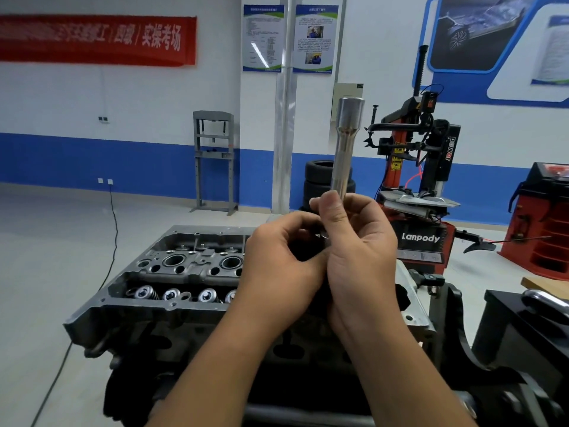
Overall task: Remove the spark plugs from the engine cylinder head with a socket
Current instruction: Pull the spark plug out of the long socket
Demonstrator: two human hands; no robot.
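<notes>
A long silver spark plug socket [344, 149] stands upright in front of me, wide end up. My right hand [357, 254] grips its lower end, thumb and fingers curled round it. My left hand [283, 266] is beside it with fingers curled at the socket's base, where a dark part shows between the hands; what it pinches is hidden. Below lies the grey engine cylinder head [160, 278], with round plug wells [174, 260] and valve springs [172, 294] showing on its left half. My hands cover its right half.
A black engine stand [498, 349] holds the head at the right. Behind are a red and black tyre changer [421, 180], stacked tyres [320, 177], a grey shop press [214, 161] and a red cabinet [542, 223]. A black cable [114, 229] runs over the floor at left.
</notes>
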